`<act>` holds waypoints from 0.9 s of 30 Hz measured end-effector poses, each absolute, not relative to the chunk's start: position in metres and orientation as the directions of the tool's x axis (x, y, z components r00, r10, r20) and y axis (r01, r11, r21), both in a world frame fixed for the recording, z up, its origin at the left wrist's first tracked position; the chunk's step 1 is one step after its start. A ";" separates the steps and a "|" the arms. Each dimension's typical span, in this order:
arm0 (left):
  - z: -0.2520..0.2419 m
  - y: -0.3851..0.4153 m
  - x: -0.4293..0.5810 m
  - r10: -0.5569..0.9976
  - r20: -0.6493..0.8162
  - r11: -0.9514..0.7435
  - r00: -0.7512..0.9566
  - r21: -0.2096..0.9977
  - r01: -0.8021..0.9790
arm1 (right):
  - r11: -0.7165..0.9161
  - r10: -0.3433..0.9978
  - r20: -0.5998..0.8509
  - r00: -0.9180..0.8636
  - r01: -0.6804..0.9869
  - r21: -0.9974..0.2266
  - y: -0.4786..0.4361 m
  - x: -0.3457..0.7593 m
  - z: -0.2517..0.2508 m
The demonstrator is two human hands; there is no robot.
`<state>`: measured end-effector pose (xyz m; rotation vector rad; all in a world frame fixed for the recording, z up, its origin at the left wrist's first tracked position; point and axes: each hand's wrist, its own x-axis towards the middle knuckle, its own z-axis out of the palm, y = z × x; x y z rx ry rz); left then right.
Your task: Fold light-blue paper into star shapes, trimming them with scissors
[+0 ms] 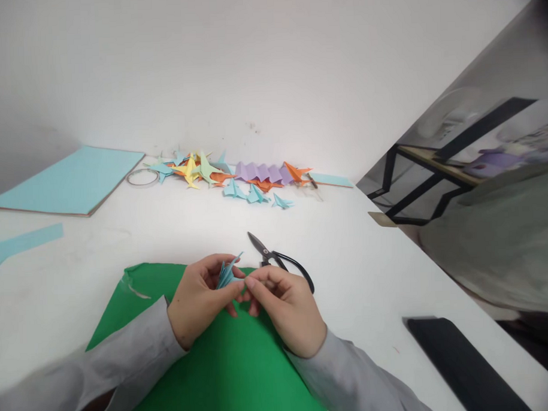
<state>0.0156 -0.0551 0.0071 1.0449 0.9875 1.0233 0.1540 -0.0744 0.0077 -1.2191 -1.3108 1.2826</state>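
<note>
A small light-blue folded paper crane [228,275] is held up between both hands, over a green sheet [225,363]. My left hand [204,296] is closed around its body, thumb along the near side. With thumb and fingertips, my right hand [286,304] pinches its right-hand point; the fingers hide that tip. Black-handled scissors [276,254] lie just beyond my right hand, blades pointing away to the left. The fingers cover part of their handles.
Along the wall lie several folded paper cranes [191,171] in mixed colours, a pleated purple paper strip [260,172] and a wire ring [142,177]. Blue sheets [75,179] and a blue strip [28,241] are at left. A black flat object [459,361] lies at right.
</note>
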 end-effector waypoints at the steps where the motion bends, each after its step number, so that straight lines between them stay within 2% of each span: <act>1: 0.007 -0.055 0.016 0.968 -0.123 0.161 0.221 0.973 -0.164 | -0.035 0.994 -0.040 -0.103 0.049 -0.998 -0.074 0.154 0.007; 7: 0.002 -0.053 0.013 0.960 -0.090 0.135 0.265 0.978 -0.156 | -0.046 0.991 -0.049 -0.123 0.025 -0.999 -0.073 0.154 0.004; 14: 0.006 -0.052 0.013 0.964 -0.141 0.182 0.224 0.968 -0.175 | -0.100 0.985 -0.095 -0.141 -0.028 -0.995 -0.073 0.153 0.004; 19: 0.007 -0.053 0.015 0.966 -0.136 0.172 0.222 0.974 -0.151 | -0.070 0.989 -0.076 -0.129 0.051 -0.996 -0.074 0.152 0.007; 27: 0.005 -0.052 0.015 0.971 -0.140 0.171 0.194 0.974 -0.151 | 0.072 0.996 0.052 -0.075 0.297 -0.952 -0.078 0.152 0.003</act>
